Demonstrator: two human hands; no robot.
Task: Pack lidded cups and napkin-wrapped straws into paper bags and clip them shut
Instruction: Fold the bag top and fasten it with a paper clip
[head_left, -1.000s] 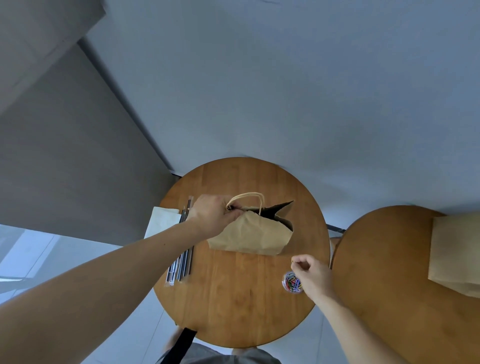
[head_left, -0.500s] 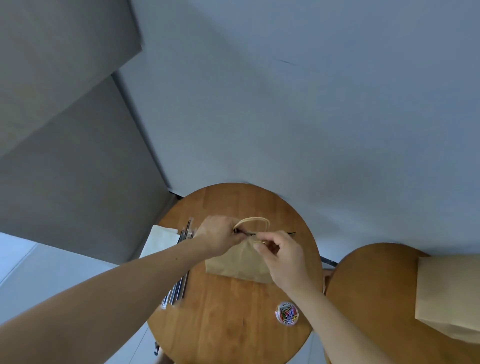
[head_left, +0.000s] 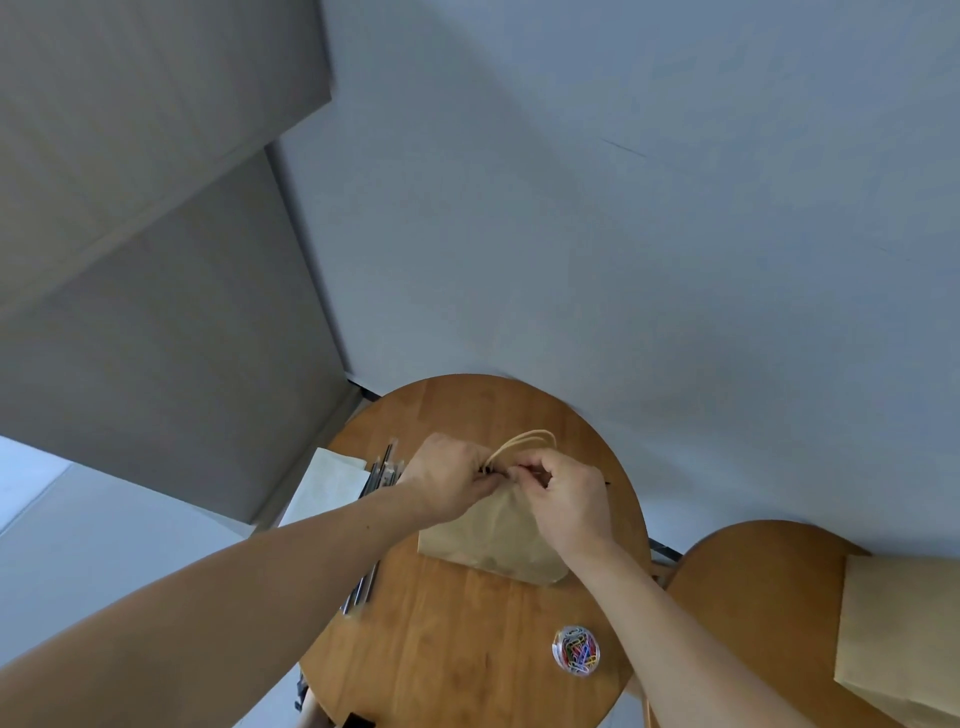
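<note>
Tub of coloured paper clips (head_left: 575, 651) nearest on round wooden table (head_left: 467, 649). Beyond, brown paper bag (head_left: 493, 540) stands mid-table. Left hand (head_left: 447, 475) and right hand (head_left: 566, 499) pinch its closed top edge, fingers curled. Straws (head_left: 385, 465) and napkins (head_left: 327, 483) lie farther left.

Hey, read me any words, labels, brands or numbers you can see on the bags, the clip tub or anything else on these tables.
There is no readable text anywhere in the head view.
The paper bag on the left table: plain brown, no print showing.
The second bag on the right table: plain.
The paper clip tub: too small to show any label.
The napkins and straws: no print visible.
</note>
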